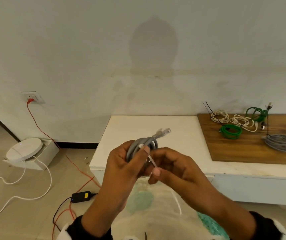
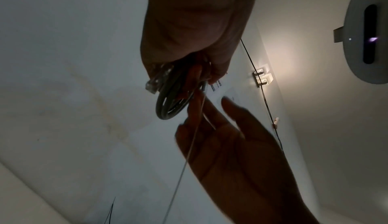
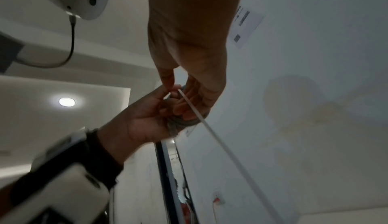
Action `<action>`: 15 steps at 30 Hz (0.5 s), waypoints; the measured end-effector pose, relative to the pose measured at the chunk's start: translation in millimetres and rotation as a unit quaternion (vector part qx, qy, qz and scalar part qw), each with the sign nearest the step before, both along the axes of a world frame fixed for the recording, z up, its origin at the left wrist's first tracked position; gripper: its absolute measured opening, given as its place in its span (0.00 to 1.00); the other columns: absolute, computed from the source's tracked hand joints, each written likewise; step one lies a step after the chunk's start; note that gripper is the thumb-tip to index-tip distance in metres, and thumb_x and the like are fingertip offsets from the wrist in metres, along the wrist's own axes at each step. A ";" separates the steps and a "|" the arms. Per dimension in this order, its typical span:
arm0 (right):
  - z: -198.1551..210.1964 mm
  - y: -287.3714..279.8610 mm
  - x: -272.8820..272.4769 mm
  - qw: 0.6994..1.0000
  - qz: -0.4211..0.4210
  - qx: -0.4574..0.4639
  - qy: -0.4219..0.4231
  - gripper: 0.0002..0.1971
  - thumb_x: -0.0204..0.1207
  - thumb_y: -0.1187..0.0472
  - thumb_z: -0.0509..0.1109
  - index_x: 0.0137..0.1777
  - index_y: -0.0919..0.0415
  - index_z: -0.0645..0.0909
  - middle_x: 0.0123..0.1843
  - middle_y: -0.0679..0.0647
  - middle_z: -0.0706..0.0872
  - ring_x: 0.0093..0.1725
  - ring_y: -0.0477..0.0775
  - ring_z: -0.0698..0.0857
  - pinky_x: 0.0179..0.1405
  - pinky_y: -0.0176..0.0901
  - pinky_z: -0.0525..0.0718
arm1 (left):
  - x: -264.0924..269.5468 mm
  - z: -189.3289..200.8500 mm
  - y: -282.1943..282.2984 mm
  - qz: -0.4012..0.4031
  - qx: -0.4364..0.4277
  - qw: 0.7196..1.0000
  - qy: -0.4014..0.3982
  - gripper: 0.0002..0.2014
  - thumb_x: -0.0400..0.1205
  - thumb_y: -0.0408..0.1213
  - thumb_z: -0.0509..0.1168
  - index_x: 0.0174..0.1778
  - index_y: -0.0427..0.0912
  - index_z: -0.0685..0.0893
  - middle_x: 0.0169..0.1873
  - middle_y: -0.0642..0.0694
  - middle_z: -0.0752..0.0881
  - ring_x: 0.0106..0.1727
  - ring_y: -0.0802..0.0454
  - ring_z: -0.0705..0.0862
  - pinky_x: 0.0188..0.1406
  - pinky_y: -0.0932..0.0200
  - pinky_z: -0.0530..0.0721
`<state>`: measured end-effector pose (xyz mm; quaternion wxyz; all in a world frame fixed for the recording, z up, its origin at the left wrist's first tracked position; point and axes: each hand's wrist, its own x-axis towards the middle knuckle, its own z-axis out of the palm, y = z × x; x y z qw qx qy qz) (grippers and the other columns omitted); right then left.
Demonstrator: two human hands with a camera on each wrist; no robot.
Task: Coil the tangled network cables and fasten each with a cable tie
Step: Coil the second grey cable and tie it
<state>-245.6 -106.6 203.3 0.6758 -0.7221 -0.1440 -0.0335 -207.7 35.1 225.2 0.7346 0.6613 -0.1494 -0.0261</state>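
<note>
In front of my chest, my left hand (image 1: 131, 158) grips a coil of grey network cable (image 1: 139, 147), whose clear plugs (image 1: 163, 131) stick up to the right. A white cable tie (image 1: 151, 161) runs from the coil down to my right hand (image 1: 159, 170), which pinches it between thumb and fingers. The left wrist view shows the grey coil (image 2: 170, 101) under my left hand (image 2: 189, 45), with the cable tie (image 2: 189, 153) trailing down past my right hand (image 2: 220, 136). From the right wrist, the cable tie (image 3: 220, 143) stretches away from my right hand (image 3: 189, 86) beside the coil (image 3: 182, 123).
A low white table (image 1: 156, 125) stands ahead. On its right lies a wooden board (image 1: 242, 149) with tied coils: white (image 1: 220, 116), green (image 1: 231, 131), grey (image 1: 279, 142). On the floor to the left are a round white device (image 1: 24, 148), a red wire (image 1: 40, 127) and a black adapter (image 1: 81, 196).
</note>
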 end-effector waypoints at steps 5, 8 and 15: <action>11.4 16.6 7.4 0.994 -0.080 0.078 -0.003 0.10 0.71 0.57 0.69 0.45 0.63 0.84 0.34 0.55 0.88 0.27 0.48 0.85 0.26 0.37 0.83 | 1.5 1.0 2.5 -0.016 0.004 1.000 0.008 0.08 0.71 0.45 0.65 0.35 0.49 0.88 0.23 0.42 0.80 0.26 0.52 0.79 0.26 0.66 0.81; 4.6 22.8 6.2 0.985 -0.147 0.076 -0.043 0.05 0.71 0.57 0.69 0.43 0.56 0.85 0.36 0.54 0.85 0.26 0.49 0.84 0.22 0.36 0.82 | 2.5 1.8 3.9 -0.031 -0.004 0.999 0.033 0.08 0.69 0.47 0.66 0.37 0.52 0.89 0.21 0.36 0.74 0.24 0.46 0.73 0.24 0.66 0.79; -1.1 23.8 -0.9 0.969 -0.220 0.112 0.001 0.11 0.69 0.55 0.68 0.43 0.63 0.85 0.31 0.54 0.84 0.23 0.50 0.84 0.21 0.37 0.83 | 8.2 -8.1 4.9 -0.016 -0.093 0.992 0.080 0.14 0.77 0.50 0.68 0.26 0.52 0.84 0.15 0.53 0.63 0.19 0.55 0.61 0.29 0.57 0.71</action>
